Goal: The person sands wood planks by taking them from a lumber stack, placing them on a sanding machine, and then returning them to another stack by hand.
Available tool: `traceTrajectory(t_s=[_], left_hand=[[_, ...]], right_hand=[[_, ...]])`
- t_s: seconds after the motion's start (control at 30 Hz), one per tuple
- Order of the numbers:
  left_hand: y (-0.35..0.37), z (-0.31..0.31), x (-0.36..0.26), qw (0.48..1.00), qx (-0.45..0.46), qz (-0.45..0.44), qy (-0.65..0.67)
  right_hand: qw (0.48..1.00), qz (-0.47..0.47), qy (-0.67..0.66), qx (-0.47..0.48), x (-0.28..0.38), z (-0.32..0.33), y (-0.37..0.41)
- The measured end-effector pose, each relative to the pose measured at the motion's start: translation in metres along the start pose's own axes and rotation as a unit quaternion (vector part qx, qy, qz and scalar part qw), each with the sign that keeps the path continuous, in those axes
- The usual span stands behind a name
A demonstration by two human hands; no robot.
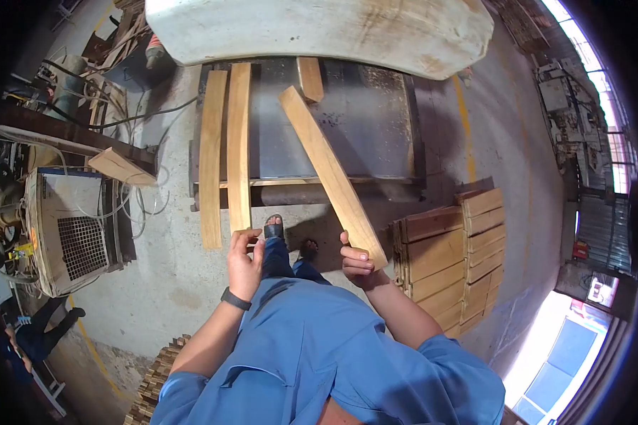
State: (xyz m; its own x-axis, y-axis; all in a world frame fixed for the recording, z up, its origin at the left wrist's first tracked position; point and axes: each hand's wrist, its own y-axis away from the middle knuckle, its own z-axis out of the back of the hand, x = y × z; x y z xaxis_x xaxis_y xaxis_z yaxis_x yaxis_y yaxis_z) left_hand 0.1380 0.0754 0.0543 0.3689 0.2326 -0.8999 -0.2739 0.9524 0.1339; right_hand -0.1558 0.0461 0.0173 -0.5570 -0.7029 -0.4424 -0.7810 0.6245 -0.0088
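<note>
My left hand [244, 263] grips the near end of a long curved wooden slat [238, 142] that rests on the grey machine table [365, 127]. My right hand [356, 263] holds the near end of a second wooden slat [329, 170], lifted and angled toward the machine. A third slat [211, 156] lies on the table's left edge, beside the one in my left hand. A short wood piece [310, 78] sits farther back under the pale machine cover [319, 28].
A stack of wooden slats [450, 258] stands on the floor at my right. Another pile of wood [156, 382] is at lower left. A boxy machine with a mesh grille [71, 234] and cables stands on the left. Another person's legs [46, 333] show at far left.
</note>
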Motion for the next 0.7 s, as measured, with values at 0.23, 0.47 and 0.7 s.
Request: traceTrajectory(t_s=[0.23, 0.47, 0.7], left_hand=[[0.032, -0.005, 0.068, 0.964, -0.035, 0.215, 0.151], [0.013, -0.007, 0.082, 0.81, -0.065, 0.357, 0.461], [-0.014, -0.011, 0.11, 0.773, -0.043, 0.315, 0.549]], right_hand=[[0.824, 0.064, 0.455, -0.332, 0.007, -0.054, 0.082], [0.361, 0.226, 0.737, -0.526, 0.035, -0.033, 0.074], [-0.048, 0.243, 0.888, -0.388, 0.068, -0.024, -0.025]])
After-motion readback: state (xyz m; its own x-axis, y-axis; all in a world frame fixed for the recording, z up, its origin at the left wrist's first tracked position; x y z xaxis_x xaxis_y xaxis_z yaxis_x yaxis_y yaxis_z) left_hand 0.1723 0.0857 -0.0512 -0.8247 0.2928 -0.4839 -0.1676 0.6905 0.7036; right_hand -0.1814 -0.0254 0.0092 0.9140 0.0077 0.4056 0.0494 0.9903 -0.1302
